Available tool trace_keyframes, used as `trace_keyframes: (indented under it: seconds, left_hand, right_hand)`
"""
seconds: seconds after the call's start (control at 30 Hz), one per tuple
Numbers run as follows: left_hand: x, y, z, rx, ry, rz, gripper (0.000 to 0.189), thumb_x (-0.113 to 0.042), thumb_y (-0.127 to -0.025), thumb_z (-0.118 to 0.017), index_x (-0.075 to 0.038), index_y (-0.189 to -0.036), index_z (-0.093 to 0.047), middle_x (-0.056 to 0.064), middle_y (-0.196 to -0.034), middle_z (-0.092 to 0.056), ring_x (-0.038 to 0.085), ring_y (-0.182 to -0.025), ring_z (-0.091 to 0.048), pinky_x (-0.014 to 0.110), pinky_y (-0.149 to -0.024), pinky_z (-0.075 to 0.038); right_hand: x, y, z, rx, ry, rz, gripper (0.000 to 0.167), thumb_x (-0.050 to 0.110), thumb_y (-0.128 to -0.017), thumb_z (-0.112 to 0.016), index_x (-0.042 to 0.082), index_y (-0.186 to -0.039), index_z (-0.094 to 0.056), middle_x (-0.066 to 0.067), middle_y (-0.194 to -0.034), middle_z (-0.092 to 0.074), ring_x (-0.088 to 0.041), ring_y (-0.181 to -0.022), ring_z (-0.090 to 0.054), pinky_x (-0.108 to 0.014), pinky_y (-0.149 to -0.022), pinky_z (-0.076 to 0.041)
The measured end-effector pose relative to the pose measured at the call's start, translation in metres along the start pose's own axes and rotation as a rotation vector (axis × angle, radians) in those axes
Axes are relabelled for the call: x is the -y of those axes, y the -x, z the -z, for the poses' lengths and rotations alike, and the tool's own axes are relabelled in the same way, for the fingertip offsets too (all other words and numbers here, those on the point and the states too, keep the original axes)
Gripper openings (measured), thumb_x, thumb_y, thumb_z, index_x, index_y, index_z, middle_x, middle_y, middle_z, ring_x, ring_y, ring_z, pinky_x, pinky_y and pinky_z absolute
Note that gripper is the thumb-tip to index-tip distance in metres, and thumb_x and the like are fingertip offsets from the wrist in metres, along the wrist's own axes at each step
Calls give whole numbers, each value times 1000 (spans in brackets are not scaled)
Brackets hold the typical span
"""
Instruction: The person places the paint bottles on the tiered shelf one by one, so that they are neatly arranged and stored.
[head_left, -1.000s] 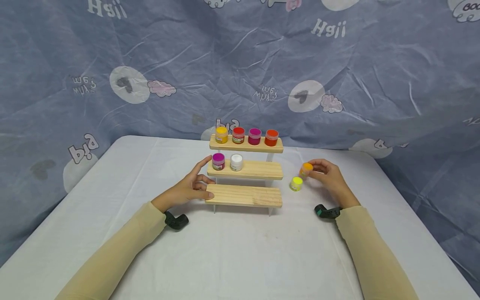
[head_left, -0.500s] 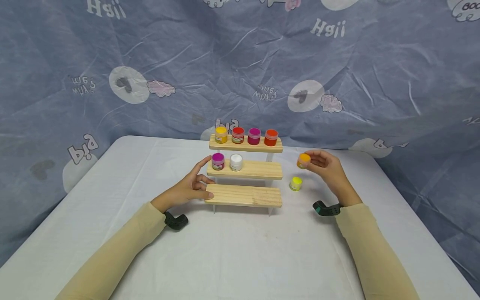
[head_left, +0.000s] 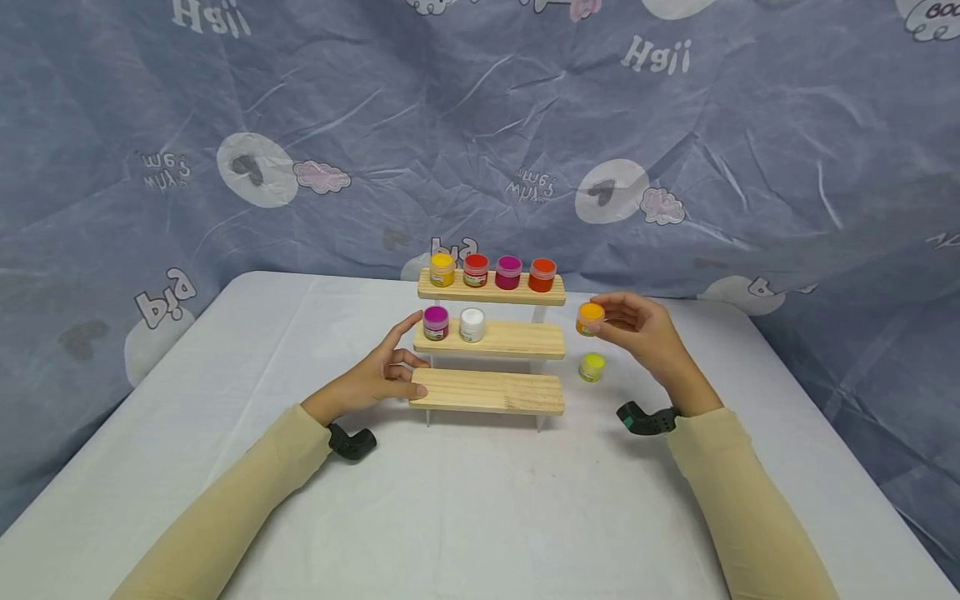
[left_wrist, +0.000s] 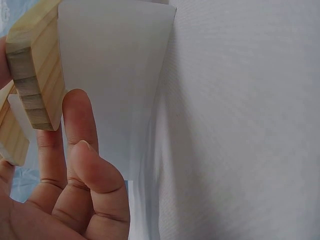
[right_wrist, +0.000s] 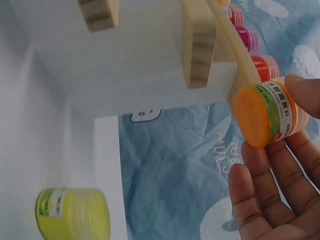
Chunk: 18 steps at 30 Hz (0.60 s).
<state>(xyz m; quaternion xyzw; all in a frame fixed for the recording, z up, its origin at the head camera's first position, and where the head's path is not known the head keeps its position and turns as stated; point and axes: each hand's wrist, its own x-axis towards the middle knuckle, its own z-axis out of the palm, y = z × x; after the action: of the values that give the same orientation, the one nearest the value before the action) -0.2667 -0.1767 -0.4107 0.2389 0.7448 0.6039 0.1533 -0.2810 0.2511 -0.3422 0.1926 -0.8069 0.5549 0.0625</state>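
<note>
A three-tier wooden display stand (head_left: 487,392) stands mid-table. My left hand (head_left: 378,372) grips its left end, thumb on the lowest board and forefinger reaching to the middle one; the left wrist view shows fingers (left_wrist: 80,115) under a board's end (left_wrist: 35,90). Between thumb and fingers my right hand (head_left: 648,337) pinches an orange paint jar (head_left: 590,318), raised to the right of the middle board. In the right wrist view the jar (right_wrist: 267,112) is tilted, its label showing. Below that hand, a yellow paint jar (head_left: 592,367) stands on the table.
Several paint jars line the top board, among them a red jar (head_left: 476,271) and an orange-red jar (head_left: 542,275). On the middle board's left half stand a purple jar (head_left: 436,322) and a white jar (head_left: 472,324). A patterned blue cloth (head_left: 480,150) hangs behind the table.
My right hand has lifted the orange jar from beside the yellow one and carried it up and left toward the stand. My left hand has stayed at the stand's left end.
</note>
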Motion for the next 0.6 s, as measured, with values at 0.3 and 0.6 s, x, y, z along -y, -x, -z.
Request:
trace_keyframes:
  seconds: [0.3, 0.6]
  left_hand:
    - [2, -1, 0, 10, 20, -6, 118, 0, -93, -80, -27, -176, 0, 22, -124, -63, 19, -88, -69, 27, -80, -55]
    - [2, 0, 0, 12, 21, -3, 119, 0, -93, -81, -29, -176, 0, 21, -125, -63, 18, -87, -68, 27, -80, -54]
  right_hand:
    - [8, -1, -15, 57, 37, 81, 34, -6, -97, -76, -14, -128, -66, 8, -114, -72, -7, -99, -68, -17, -92, -55]
    - [15, -5, -33, 102, 73, 81, 35, -3, -97, -77, -11, -130, -68, -24, -129, -70, -7, -102, -69, -18, -96, -54]
